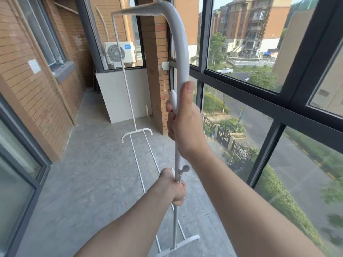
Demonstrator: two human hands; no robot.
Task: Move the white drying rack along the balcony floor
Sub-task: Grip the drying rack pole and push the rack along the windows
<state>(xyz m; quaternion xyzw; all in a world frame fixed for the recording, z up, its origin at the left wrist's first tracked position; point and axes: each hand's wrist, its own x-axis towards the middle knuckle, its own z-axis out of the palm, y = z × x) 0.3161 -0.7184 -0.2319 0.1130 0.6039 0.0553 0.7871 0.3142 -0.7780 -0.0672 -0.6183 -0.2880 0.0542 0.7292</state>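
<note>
White tubular metal drying rack (182, 52) on the grey balcony floor (89, 173): right hand (183, 125) grips its near upright, left hand (171, 186) clasping just below.

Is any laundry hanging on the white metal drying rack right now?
No. The white metal drying rack is bare from top bar to base, with only the left hand and right hand gripping its near upright pole.
</note>
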